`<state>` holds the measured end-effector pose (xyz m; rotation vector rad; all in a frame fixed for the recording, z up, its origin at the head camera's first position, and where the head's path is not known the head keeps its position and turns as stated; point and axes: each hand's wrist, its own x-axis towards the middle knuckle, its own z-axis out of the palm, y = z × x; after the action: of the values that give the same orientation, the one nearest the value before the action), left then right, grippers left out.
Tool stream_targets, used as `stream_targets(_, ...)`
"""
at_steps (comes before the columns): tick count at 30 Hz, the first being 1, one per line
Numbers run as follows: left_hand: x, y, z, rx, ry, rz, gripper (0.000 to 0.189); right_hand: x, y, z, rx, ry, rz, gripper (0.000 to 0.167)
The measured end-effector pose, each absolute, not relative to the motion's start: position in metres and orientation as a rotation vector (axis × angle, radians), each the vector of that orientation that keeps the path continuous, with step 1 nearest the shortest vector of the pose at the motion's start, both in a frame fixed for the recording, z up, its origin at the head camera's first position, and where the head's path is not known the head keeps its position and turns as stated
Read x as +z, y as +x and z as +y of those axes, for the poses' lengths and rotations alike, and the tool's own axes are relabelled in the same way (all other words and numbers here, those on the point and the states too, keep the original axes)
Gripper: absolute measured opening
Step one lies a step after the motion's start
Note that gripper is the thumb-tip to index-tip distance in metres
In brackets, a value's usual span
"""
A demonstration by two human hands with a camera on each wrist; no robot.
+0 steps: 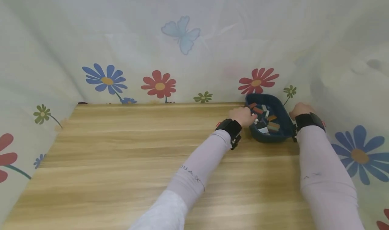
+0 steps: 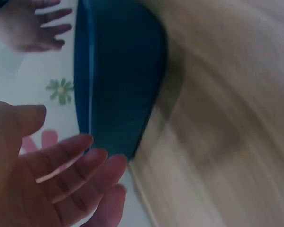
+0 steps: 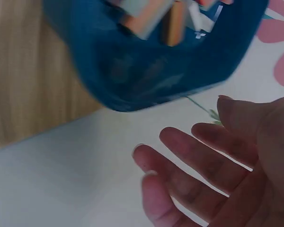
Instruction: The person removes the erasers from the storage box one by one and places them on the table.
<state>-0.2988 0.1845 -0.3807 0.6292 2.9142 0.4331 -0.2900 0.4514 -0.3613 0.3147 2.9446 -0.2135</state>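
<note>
A dark blue plastic basin [image 1: 284, 117] stands at the back right of the wooden table, with small rectangular blocks [image 1: 273, 125] in orange-brown, white and grey lying loose inside. My left hand [image 1: 241, 115] is at the basin's left side. In the left wrist view its fingers [image 2: 68, 184] are spread and loosely bent beside the basin's outer wall [image 2: 125, 71], holding nothing. On the opposite side is my right hand [image 1: 301, 110]. The right wrist view shows its fingers [image 3: 194, 161] extended and slightly bent, apart from the basin's rim [image 3: 132, 106], with nothing in them.
The wooden tabletop [image 1: 121, 155] stretches to the left and front. A white curtain [image 1: 212, 64] printed with flowers and a butterfly hangs behind the table and along both sides, close by the basin and the right hand.
</note>
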Motion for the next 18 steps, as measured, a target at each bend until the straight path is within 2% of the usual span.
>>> stream_targets(5,-0.389,-0.291,0.206,0.367,0.535,2.934,0.039,-0.376,-0.288,0.456,-0.258,0.417,2.855,0.055)
stream_targets(8,-0.394,-0.295,0.21,0.293,0.48,2.947,0.037,-0.379,-0.289,0.45,-0.265,0.511,2.771,0.067)
stream_targets(10,-0.398,-0.299,0.211,0.281,0.455,2.957,0.034,-0.381,-0.291,0.446,-0.26,0.56,2.751,0.069)
stream_targets(18,-0.419,-0.307,0.21,0.392,0.393,2.891,0.034,-0.392,-0.301,0.442,-0.228,0.457,2.783,0.054)
